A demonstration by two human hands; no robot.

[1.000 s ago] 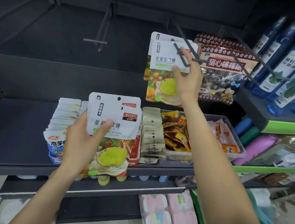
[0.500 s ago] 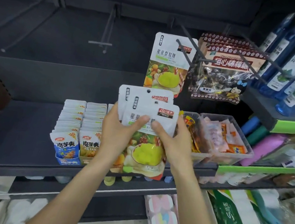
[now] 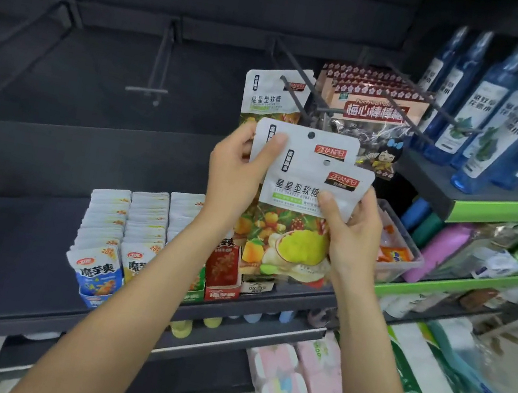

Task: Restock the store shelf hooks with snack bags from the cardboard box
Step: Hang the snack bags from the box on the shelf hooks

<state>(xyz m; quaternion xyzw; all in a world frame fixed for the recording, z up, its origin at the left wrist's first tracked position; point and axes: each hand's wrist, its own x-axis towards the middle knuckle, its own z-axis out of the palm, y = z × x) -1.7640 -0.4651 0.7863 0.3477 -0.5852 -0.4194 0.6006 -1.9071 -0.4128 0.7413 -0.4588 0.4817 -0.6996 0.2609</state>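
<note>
Gummy bags (image 3: 301, 183) below hook (image 3: 297, 95)

Both forearms are bare to the frame edge; the left hand (image 3: 237, 175) and right hand (image 3: 352, 238) wear no gloves or rings.

left hand (image 3: 237, 171), right hand (image 3: 352, 237), both gripping

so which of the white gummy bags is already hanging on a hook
The single gummy bag up behind the left hand, threaded on the dark hook. The other two bags are fanned out, pinched between the left hand and the right hand.
</note>
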